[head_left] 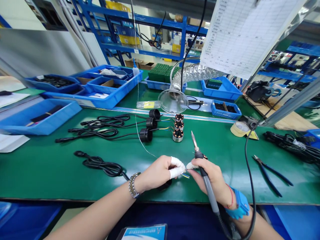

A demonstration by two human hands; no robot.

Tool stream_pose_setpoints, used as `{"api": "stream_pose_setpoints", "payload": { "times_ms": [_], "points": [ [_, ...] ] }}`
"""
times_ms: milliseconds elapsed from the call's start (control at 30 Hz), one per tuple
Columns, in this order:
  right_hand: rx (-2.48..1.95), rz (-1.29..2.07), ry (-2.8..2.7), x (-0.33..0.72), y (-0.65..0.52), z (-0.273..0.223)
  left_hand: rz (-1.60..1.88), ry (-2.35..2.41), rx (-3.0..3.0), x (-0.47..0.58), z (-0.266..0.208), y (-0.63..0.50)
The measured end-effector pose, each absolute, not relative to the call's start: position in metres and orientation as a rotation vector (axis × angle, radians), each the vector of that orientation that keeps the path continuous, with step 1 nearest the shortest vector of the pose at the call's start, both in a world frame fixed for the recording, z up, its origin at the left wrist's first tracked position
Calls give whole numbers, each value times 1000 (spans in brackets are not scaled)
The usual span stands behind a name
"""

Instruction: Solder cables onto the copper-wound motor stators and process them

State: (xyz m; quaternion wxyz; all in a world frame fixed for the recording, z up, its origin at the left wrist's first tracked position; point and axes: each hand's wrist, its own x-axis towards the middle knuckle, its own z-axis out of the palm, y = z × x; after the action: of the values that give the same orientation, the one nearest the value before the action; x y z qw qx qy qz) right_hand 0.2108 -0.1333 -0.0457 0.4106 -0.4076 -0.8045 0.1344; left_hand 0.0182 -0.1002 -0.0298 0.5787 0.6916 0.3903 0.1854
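Note:
My left hand [162,171], with white finger cots, pinches thin coloured wires [185,175] at the end of a black cable. Behind that hand a dark round part is mostly hidden. My right hand [211,173] grips a soldering iron [207,186], its tip pointing up and away, while its thumb and forefinger meet at the wire ends. A fine strand of solder wire [143,145] hangs from above and runs to my left hand. The coiled black cable [105,165] lies left of the hands. Copper-wound motor stators [178,135] stand in a row beyond them.
Several black cables with round caps [146,135] lie at left centre. A fume extraction funnel [173,101] hangs behind the stators. Pliers [268,173] and a tape roll [239,128] lie at right. Blue bins [105,100] line the back left. The iron's cord [250,173] loops past my right wrist.

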Motion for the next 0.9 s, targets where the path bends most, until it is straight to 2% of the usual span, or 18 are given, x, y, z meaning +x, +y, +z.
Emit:
{"api": "stream_pose_setpoints", "payload": {
  "times_ms": [233,467,567,767,900],
  "points": [
    [-1163,543,-1784,199,-132,-45,496,1002,1590,22,-28,-96],
    [-1328,448,-1840,244,-118,-42,602,1089,1372,21,-33,-82],
    [-1445,541,-1966,262,-112,-52,584,1087,1316,21,-33,-74],
    [-1301,819,-2053,257,-110,-70,552,1061,1322,26,-33,-63],
    [-1197,855,-2116,256,-114,-63,515,1096,1350,31,-32,-60]
  ]
}}
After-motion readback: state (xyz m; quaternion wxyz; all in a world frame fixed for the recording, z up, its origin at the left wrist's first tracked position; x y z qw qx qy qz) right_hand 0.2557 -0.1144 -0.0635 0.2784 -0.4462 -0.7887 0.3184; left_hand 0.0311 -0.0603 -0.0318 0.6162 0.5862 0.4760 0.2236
